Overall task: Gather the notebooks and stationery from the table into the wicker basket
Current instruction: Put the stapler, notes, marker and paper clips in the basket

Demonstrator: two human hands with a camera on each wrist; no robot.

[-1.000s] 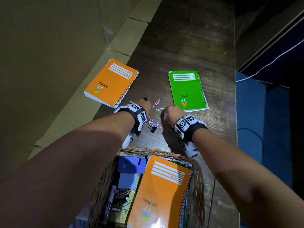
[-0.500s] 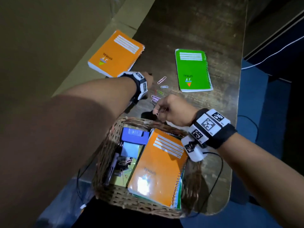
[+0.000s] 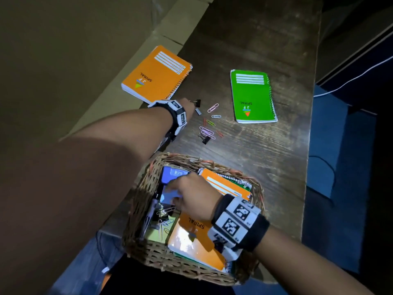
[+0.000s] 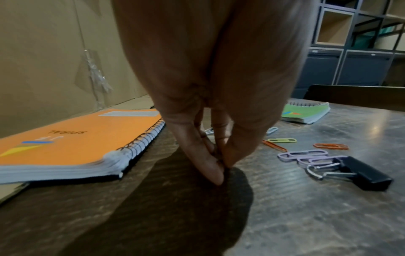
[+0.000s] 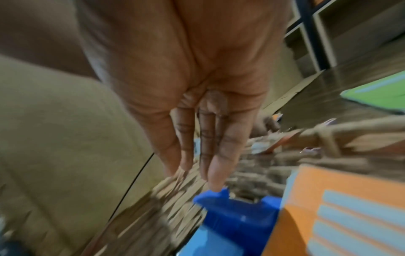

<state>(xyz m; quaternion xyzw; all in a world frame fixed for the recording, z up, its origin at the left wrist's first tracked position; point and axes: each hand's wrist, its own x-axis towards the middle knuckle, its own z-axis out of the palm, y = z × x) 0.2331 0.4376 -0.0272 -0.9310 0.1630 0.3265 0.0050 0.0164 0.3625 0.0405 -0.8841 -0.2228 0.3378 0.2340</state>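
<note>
An orange spiral notebook [image 3: 157,75] [image 4: 76,138] and a green one [image 3: 253,96] [image 4: 304,112] lie on the dark wooden table. Between them are several coloured paper clips [image 3: 207,129] [image 4: 302,155] and a black binder clip [image 3: 205,140] [image 4: 366,175]. My left hand [image 3: 191,103] [image 4: 222,168] is by the orange notebook's near corner, fingertips pinched on another small black binder clip [image 3: 197,102]. My right hand [image 3: 172,194] [image 5: 197,169] hovers inside the wicker basket [image 3: 140,192] [image 5: 328,138], fingers straight and holding nothing.
The basket holds an orange notebook [image 3: 195,241] [image 5: 350,207], a blue box [image 3: 174,174] [image 5: 236,207], a pen and loose clips. Cardboard [image 3: 63,60] lines the table's left side. The table's right edge [image 3: 308,145] drops to a blue floor with cables.
My right hand came back from the clip pile into the basket and its fingers straightened. My left hand stayed by the orange notebook's corner. The camera tilted down toward the basket.
</note>
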